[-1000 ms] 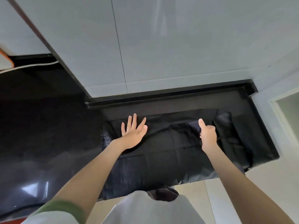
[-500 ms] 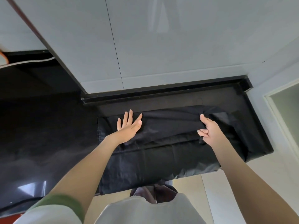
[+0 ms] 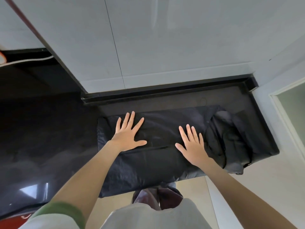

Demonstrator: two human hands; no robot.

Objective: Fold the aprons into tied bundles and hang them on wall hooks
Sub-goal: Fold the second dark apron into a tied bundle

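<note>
A black apron (image 3: 158, 164) lies spread flat on the black counter (image 3: 257, 111), its near edge hanging over the front. My left hand (image 3: 127, 135) presses flat on the apron's left part, fingers straight and spread. My right hand (image 3: 192, 144) lies flat on the cloth right of the middle, fingers straight. A bunched heap of the same black cloth (image 3: 227, 139) sits just right of my right hand, reaching the counter's right end.
Grey cabinet doors (image 3: 165, 47) rise behind the counter. A darker glossy counter (image 3: 38, 138) extends to the left. A pale wall and door frame (image 3: 287, 103) stand at the right, beige floor (image 3: 267, 187) below.
My right hand let go of the pinched cloth fold, opened, and came down flat on the apron. My left hand stayed pressing flat on the left part.
</note>
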